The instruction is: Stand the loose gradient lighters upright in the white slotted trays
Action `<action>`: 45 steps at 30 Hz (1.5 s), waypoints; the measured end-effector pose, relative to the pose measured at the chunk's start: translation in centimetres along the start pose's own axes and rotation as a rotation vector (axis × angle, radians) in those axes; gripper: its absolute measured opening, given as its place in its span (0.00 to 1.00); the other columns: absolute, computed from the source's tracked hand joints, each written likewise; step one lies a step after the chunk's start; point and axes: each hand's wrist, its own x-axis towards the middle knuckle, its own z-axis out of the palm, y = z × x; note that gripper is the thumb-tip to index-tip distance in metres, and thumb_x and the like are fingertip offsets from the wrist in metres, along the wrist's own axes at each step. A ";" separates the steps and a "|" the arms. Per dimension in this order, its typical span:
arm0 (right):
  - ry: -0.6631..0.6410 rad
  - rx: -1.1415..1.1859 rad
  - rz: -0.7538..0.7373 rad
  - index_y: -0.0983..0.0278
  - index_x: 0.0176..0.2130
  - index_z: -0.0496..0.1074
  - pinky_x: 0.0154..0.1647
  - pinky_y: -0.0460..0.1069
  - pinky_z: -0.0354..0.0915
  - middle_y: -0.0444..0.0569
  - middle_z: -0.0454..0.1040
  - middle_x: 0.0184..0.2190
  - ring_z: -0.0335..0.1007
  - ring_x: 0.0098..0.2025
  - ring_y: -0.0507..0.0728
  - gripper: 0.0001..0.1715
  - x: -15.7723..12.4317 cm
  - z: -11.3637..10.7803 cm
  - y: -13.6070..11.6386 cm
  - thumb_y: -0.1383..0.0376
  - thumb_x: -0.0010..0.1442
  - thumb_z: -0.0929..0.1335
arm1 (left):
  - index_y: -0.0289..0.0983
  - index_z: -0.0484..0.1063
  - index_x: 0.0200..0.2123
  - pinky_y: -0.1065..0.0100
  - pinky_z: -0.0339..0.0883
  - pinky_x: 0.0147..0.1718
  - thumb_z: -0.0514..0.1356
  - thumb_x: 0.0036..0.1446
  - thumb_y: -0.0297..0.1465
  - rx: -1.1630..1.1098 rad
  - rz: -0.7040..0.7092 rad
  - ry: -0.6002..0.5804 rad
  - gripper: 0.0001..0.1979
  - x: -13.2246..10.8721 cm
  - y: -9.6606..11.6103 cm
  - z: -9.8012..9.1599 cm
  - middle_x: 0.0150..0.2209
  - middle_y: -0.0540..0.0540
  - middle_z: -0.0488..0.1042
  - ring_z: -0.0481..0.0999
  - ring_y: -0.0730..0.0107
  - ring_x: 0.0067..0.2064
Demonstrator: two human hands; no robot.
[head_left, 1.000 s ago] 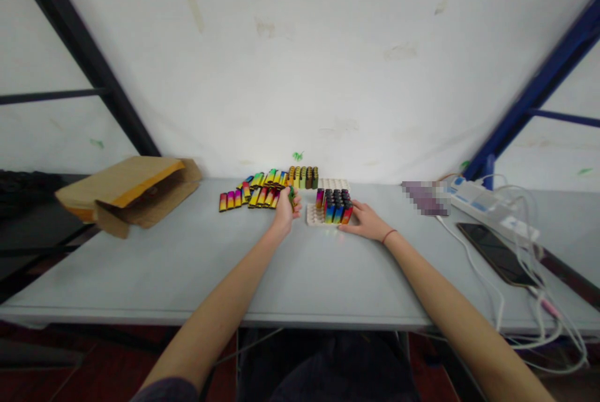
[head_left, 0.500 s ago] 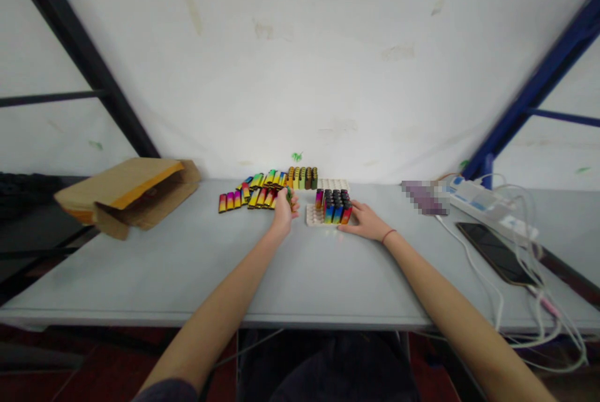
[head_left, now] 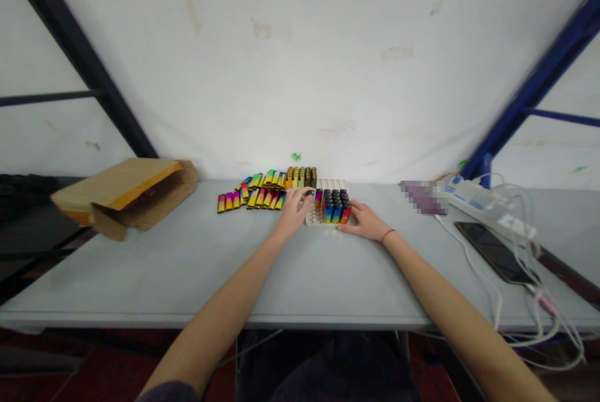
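Note:
My left hand [head_left: 292, 213] has its fingers closed around a lighter [head_left: 310, 192] at the left end of a white tray with round holes [head_left: 314, 217]. Only the dark top of that lighter shows; the fingers cover most of its body. Upright in the tray's right part stand several rainbow-coloured lighters [head_left: 335, 209] with black tops. My right hand [head_left: 368, 222] lies around the tray's right end, thumb at the front and fingers behind, against the nearest lighters. Left of my left hand, several shiny multicoloured lighters [head_left: 262, 198] lie in loose rows on the table.
Behind the near tray stand several yellow-green lighters [head_left: 301, 178] upright, beside a second white tray [head_left: 334, 184]. An open cardboard box [head_left: 126, 186] lies at the left. On the right are a phone [head_left: 492, 252], a power strip [head_left: 492, 205] and tangled white cables.
My left hand has moved right from the loose lighters to the near tray's left end, carrying a lighter. The right hand stays at the tray's right end.

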 end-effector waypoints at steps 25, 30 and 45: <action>0.014 -0.007 0.017 0.65 0.61 0.70 0.64 0.66 0.63 0.64 0.69 0.62 0.67 0.61 0.73 0.44 -0.1 0.1 -0.1 0.38 0.61 0.69 | 0.41 0.78 0.36 0.63 0.65 0.55 0.63 0.59 0.31 -0.015 -0.001 -0.025 0.04 0.5 0.2 -0.9 0.40 0.45 0.76 0.75 0.61 0.45; 0.018 -0.006 0.009 0.65 0.62 0.70 0.64 0.66 0.63 0.63 0.69 0.62 0.68 0.61 0.72 0.43 -0.1 0.0 -0.1 0.38 0.61 0.68 | 0.40 0.72 0.25 0.70 0.65 0.40 0.67 0.54 0.31 -0.130 -0.232 0.193 0.08 1.3 -0.5 -3.1 0.30 0.48 0.74 0.72 0.64 0.35; 0.004 -0.016 0.000 0.64 0.59 0.72 0.62 0.64 0.65 0.62 0.71 0.59 0.69 0.59 0.71 0.42 0.0 -0.1 -0.2 0.37 0.61 0.68 | 0.49 0.74 0.61 0.32 0.53 0.60 0.48 0.68 0.40 0.803 -0.572 0.331 0.23 1.3 -4.1 -10.2 0.68 0.38 0.65 0.55 0.37 0.70</action>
